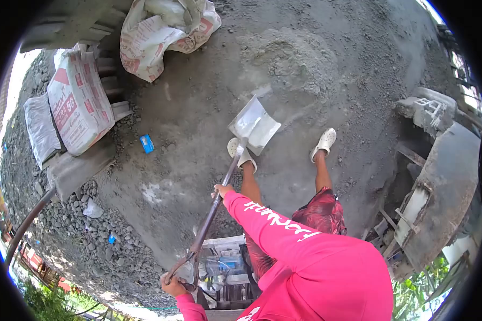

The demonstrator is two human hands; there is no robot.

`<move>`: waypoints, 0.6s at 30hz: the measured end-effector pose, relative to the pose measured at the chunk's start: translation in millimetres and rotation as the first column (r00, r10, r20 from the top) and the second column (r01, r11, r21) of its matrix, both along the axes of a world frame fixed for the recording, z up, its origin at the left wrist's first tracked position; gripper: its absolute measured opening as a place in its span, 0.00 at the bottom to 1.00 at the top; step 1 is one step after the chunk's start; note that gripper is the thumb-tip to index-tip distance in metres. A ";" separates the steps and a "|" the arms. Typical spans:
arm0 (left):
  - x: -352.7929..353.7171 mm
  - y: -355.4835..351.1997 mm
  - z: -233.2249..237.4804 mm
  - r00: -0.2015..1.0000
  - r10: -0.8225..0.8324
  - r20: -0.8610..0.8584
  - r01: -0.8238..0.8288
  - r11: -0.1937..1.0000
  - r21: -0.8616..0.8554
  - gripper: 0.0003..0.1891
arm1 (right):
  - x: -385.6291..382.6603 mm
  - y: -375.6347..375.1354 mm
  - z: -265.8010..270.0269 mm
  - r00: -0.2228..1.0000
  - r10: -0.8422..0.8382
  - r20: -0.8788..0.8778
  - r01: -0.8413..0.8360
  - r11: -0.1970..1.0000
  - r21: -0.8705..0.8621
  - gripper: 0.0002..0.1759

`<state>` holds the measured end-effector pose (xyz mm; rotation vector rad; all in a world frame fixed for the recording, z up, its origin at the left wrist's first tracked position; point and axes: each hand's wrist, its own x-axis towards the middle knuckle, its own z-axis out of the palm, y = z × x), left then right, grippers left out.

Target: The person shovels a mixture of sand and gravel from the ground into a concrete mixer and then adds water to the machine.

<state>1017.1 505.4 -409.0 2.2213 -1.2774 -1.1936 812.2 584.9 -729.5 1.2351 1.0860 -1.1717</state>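
Observation:
A shovel (211,214) slants across the middle of the view, its metal blade (254,125) down on the grey, powdery ground beside my left shoe. My right hand (222,191), in a pink sleeve, is wrapped round the middle of the shaft. Lower left, my left hand (174,286) is closed on the handle at the shovel's top end. The blade carries no visible heap, only a pale, shiny surface. Beyond it lies a low mound of grey powder (292,64).
A printed cement bag (83,104) and an open, crumpled sack (166,40) lie at upper left. Below them are a second shovel (80,168) and gravel (99,230). A blue packet (147,143) is on the ground. Broken slabs (439,192) stand right.

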 end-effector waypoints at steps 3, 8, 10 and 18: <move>-3.6 -27.7 -16.2 0.996 -0.063 0.063 0.063 0.998 0.016 0.09 | 7.3 -10.4 -23.8 0.999 0.029 -0.015 -0.029 0.999 0.019 0.12; -118.6 -11.4 -98.1 0.988 -0.014 -0.156 0.041 0.984 0.174 0.09 | -139.0 34.3 -55.5 0.912 0.193 -0.361 -0.129 0.972 0.195 0.14; -178.6 11.0 -133.4 0.970 -0.089 -0.225 0.129 0.977 0.168 0.10 | -207.1 74.4 -98.2 0.898 0.217 -0.384 -0.120 0.958 0.261 0.12; -108.0 13.1 -228.8 0.968 -0.170 -0.187 0.183 0.982 0.052 0.08 | -187.8 64.9 -137.8 0.920 0.199 -0.338 -0.059 0.922 0.382 0.14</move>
